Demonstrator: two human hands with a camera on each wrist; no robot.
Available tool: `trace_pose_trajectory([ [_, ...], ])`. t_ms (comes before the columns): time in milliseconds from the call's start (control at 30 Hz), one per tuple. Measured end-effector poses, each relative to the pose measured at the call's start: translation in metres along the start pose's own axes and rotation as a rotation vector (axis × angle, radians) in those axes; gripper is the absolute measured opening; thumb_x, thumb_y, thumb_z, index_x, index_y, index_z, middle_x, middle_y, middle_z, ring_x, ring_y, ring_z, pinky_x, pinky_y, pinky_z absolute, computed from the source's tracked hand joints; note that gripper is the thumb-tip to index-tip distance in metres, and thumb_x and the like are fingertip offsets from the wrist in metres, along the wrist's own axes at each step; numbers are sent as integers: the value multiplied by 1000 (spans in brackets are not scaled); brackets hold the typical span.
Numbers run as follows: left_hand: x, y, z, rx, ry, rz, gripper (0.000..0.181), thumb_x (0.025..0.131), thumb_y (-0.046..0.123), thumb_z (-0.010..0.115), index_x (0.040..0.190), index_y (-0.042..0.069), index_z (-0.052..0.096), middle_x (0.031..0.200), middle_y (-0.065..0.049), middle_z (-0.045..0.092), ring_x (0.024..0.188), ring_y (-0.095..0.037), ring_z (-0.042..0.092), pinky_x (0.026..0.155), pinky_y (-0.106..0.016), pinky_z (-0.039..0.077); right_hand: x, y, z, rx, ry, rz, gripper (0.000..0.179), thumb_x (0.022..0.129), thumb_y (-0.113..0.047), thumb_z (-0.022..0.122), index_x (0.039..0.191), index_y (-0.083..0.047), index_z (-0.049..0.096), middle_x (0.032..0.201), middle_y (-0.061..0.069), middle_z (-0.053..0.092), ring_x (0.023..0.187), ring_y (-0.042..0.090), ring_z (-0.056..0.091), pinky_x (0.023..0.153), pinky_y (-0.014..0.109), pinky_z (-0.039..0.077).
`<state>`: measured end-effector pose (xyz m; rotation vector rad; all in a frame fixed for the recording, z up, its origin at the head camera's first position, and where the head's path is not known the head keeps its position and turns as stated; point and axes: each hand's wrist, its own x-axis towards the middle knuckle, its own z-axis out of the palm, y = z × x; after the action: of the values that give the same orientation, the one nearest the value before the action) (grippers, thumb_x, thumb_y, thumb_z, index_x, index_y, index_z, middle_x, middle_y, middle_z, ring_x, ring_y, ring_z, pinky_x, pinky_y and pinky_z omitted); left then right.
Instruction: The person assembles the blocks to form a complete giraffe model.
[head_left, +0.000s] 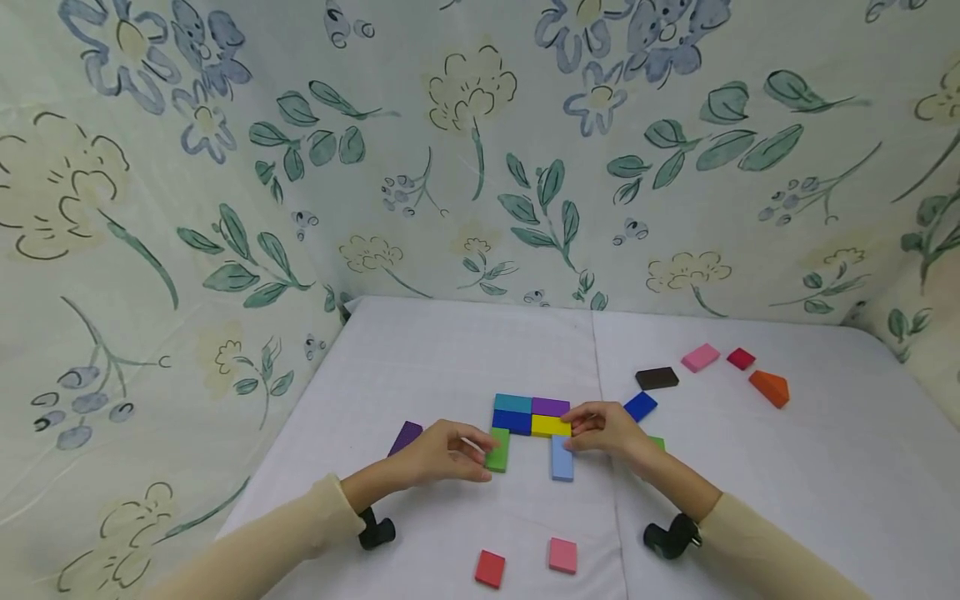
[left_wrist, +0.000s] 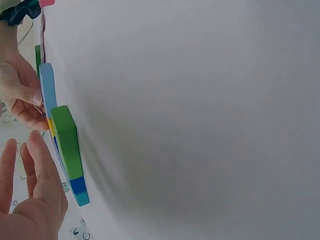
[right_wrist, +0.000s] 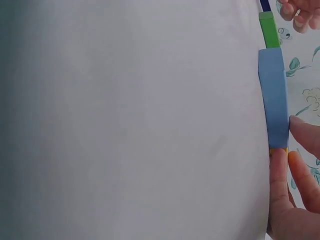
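Flat coloured blocks form a joined shape on the white cloth. A teal block (head_left: 513,403) and a purple block (head_left: 551,407) make its far row, with a dark blue block (head_left: 512,422) and a yellow block (head_left: 546,426) nearer. Below them extend a green block (head_left: 497,451) and a light blue block (head_left: 562,458). My left hand (head_left: 450,451) is beside the green block, fingers loosely bent and holding nothing. With extended fingertips, my right hand (head_left: 606,430) touches the right side of the shape, at the yellow and light blue blocks (right_wrist: 274,100).
A red block (head_left: 490,569) and a pink block (head_left: 562,555) lie near the front. Dark purple (head_left: 406,437) shows behind the left hand. Toward the right lie blue (head_left: 641,407), black (head_left: 657,378), pink (head_left: 701,357), red (head_left: 741,358) and orange (head_left: 770,388) blocks. Floral cloth (head_left: 465,167) hangs behind.
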<state>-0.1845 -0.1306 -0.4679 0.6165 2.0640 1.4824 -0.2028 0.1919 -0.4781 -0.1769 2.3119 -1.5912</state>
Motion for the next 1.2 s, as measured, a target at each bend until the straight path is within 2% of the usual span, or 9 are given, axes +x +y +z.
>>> trace_pose_trajectory([
  [300, -30, -3, 14, -6, -101, 55, 37, 82, 10, 83, 117, 11, 72, 119, -12, 68, 102, -29, 65, 84, -27, 55, 0, 0, 1, -9, 3, 6, 37, 82, -6, 82, 116, 4, 69, 92, 9, 69, 84, 21, 60, 74, 18, 52],
  [533, -45, -8, 23, -59, -173, 70, 38, 79, 3, 84, 115, 10, 72, 116, -9, 70, 99, -23, 66, 86, -29, 55, 0, -1, 1, -10, 7, 2, 37, 82, -5, 82, 116, 4, 69, 91, 9, 69, 84, 22, 60, 74, 18, 52],
  [667, -51, -11, 29, -90, -212, 70, 37, 79, 0, 83, 113, 7, 72, 113, -10, 71, 95, -16, 67, 86, -29, 55, -1, -2, 1, -12, 7, 1, 37, 82, -5, 82, 116, 5, 68, 92, 9, 69, 84, 22, 60, 74, 18, 52],
  [833, -54, -12, 34, -85, -262, 85, 36, 79, 0, 82, 114, 4, 72, 111, -3, 72, 92, -10, 66, 85, -28, 55, -1, -3, 2, -14, 8, 4, 36, 83, -4, 81, 116, 5, 68, 92, 10, 69, 84, 22, 60, 74, 17, 52],
  [1200, -55, -13, 38, -104, -321, 120, 37, 77, -4, 82, 112, -1, 71, 110, 3, 71, 94, -5, 65, 86, -32, 55, -2, -2, 2, -11, 11, 13, 38, 82, -6, 82, 116, 4, 68, 93, 10, 69, 85, 22, 60, 75, 18, 52],
])
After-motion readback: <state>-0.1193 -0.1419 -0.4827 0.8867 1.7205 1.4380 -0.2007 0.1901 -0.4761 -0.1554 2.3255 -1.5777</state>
